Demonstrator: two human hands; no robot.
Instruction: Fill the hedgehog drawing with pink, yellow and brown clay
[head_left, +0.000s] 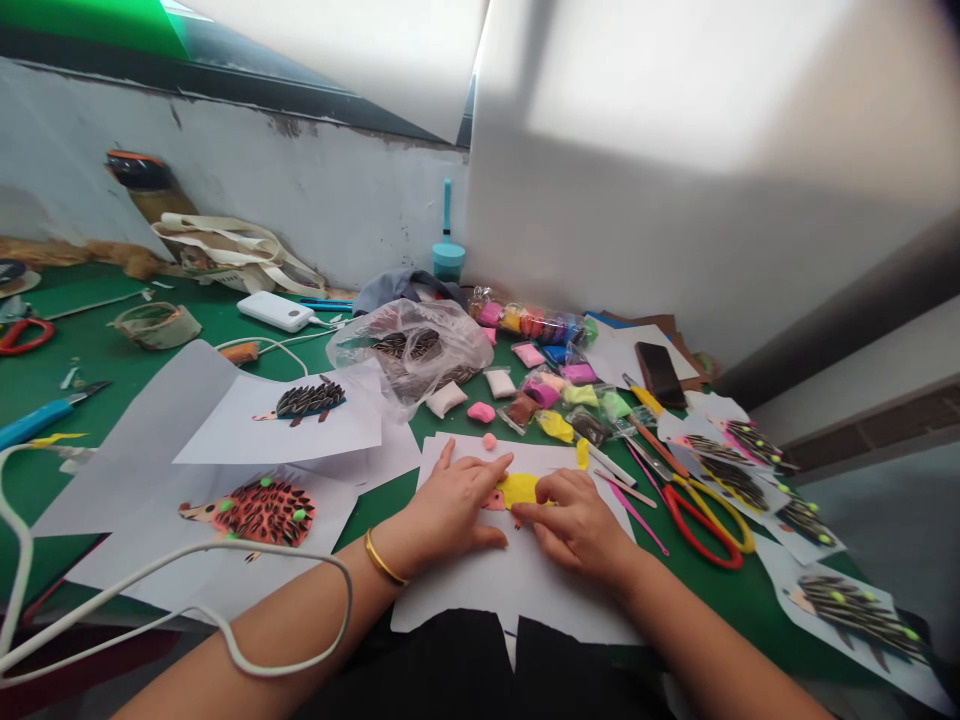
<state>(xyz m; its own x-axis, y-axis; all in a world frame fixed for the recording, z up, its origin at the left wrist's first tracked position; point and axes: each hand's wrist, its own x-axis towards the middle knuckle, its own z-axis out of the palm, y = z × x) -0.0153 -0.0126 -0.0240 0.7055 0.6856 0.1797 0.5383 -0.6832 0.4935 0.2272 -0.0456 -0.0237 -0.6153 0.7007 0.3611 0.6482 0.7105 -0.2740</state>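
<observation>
On a white sheet of paper (562, 605) in front of me lies a flat yellow clay shape (520, 488), with a pink clay piece (496, 501) joined at its left end. My left hand (459, 500) rests flat on the paper, fingers spread, with fingertips at the pink piece. From the other side, my right hand (585, 520) touches the lower edge of the yellow clay with a stretched index finger, its other fingers bent. Above them sits a small pink clay ball (490, 441). A strip of yellow clay (583, 453) is at the sheet's upper right.
Packets of coloured clay (555, 425) and a plastic bag of sunflower seeds (409, 350) lie beyond the paper. To the right are red-and-yellow-handled scissors (701, 530) and several seed hedgehogs (855, 610). A pink hedgehog picture (262, 512) and a white cable (187, 555) are left.
</observation>
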